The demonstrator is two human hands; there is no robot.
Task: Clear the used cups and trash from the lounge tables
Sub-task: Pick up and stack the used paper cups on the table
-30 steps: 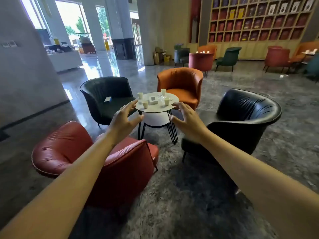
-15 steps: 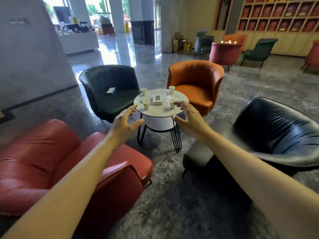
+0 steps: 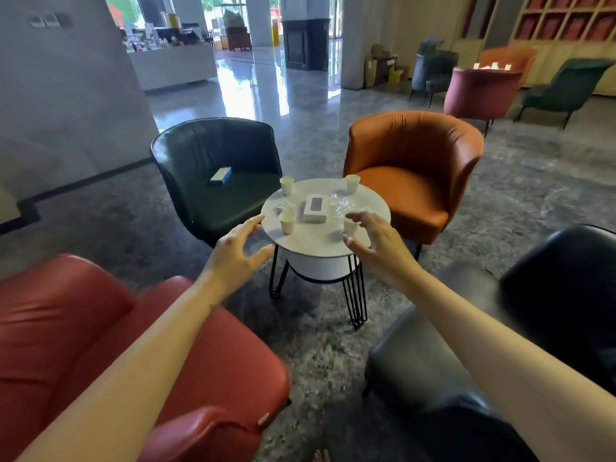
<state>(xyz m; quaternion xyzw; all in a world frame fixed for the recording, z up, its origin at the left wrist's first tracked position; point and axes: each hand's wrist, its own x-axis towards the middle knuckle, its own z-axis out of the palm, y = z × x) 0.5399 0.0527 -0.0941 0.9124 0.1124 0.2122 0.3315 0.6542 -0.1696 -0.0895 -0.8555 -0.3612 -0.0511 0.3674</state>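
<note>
Right grip point(image 3: 376, 243): fingers spread and slightly hooked, thumb out, holding nothing. Its fingertips overlap the near-right cup point(image 3: 350, 227) in this view; cannot tell whether they touch it or hang short of it.

Left grip point(image 3: 235, 253): also spread wide and empty, level with the near-left rim of the round counter point(image 3: 313, 240). Contact with the rim cannot be judged.

Near-left cup point(image 3: 287, 222): upright, ahead of the left grip and off to its right, apart from the fingers. Two further cups stand upright at the far edge, the far-left cup point(image 3: 286, 185) and the far-right cup point(image 3: 352, 183), both well beyond either grip.

Between the cups: a white tissue box point(image 3: 314, 208) near the centre, a clear plastic wrapper point(image 3: 343, 203) just right of it, and a small crumpled scrap point(image 3: 279, 208) to its left.

Judgement: nothing is cleared yet; all four cups and the trash are on the counter. The coming move turns on the near-right cup, which lies straight ahead of the right grip, the nearer of the two. Its long axis is vertical, so a sideways wrap suits it. The wrapper is close behind it and could be dragged along.

Around the counter: a green chair point(image 3: 216, 155) with a small box point(image 3: 220, 175) on its seat, an orange chair point(image 3: 413, 155), a red chair point(image 3: 66, 328) and a black chair point(image 3: 566, 295).
</note>
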